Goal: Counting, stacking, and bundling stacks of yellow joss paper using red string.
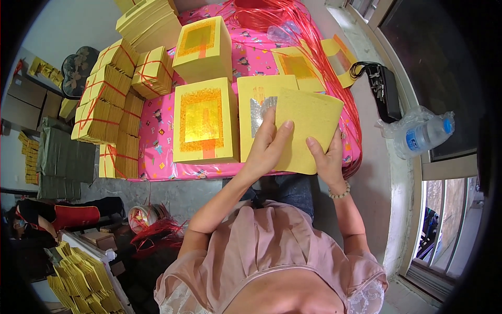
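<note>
My left hand (266,146) pinches the left edge of a yellow paper bundle (308,123), its thumb on top. At the right edge my right hand (328,159) grips the same bundle, thumb on its face and the other fingers out of sight behind. The bundle is tilted above the table's front edge; how many sheets it has I cannot tell. Partly under it and my left hand lies a yellow paper stack (248,99) with a silver patch on top. To the left stands a tall yellow stack (204,123) bearing a gold foil square with an orange border.
Bundles tied with red strips (99,107) are piled left on the pink table cover (157,123). Long red plastic strips (351,123) hang along the right side. A water bottle (426,137) lies on the right ledge. Another person (68,214) is at lower left.
</note>
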Motion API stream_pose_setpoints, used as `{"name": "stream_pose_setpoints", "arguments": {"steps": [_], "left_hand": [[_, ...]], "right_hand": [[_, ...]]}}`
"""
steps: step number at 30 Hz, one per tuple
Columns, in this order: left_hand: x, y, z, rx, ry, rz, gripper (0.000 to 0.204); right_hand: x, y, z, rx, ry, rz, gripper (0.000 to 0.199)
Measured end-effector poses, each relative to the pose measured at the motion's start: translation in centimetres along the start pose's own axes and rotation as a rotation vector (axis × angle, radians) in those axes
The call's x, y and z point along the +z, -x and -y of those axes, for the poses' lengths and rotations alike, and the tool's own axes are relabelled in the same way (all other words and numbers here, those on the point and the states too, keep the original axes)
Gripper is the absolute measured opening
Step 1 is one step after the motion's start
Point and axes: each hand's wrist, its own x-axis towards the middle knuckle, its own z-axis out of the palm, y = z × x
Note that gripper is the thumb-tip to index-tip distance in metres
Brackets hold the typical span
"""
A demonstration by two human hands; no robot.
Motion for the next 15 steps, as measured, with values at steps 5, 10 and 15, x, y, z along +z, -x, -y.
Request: {"name": "stream_pose_setpoints", "arguments": {"steps": [5,10,15], "left_hand": [[0.0,0.4,0.3,0.039,-0.058,-0.005,0.035],[-0.4,0.0,0.6,0.041,-0.102,-0.005,0.036],[-1.3,-1.8,1.4,-0.111,0.039,0.047,0.041]], "right_hand": [[-0.1,0.5,-0.1,-0.004,-0.019,-0.006,0.053],[-0.2,0.1,0.2,0.001,0.011,-0.004,0.052],[-0.4,-1.1,0.1,0.213,-0.159,0.014,0.046]]}}
